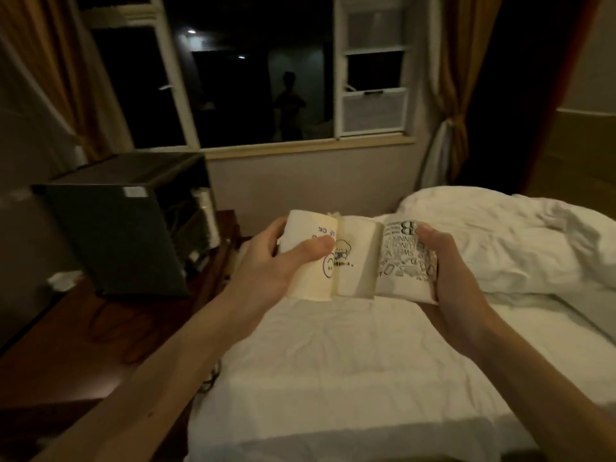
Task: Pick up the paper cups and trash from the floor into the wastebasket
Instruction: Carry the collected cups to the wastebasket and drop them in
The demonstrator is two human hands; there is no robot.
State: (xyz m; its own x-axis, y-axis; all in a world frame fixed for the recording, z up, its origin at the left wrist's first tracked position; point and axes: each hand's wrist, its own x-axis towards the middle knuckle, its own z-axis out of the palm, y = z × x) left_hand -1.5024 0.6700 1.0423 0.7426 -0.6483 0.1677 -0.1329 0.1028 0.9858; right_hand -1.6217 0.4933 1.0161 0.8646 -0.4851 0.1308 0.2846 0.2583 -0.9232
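Above the white bed (333, 345), fingers of the left hand (266, 265) curl round a smiley-printed cup (310, 285) — those of the right hand (456, 271) clasp a black-lettered cup (403, 258). A cartoon-printed cup (360, 235) sits between, touching both.

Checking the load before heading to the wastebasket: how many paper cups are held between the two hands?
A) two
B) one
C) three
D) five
C: the left hand grips the smiley cup, the right hand grips the black-lettered cup, and a cartoon-printed cup sits between them.
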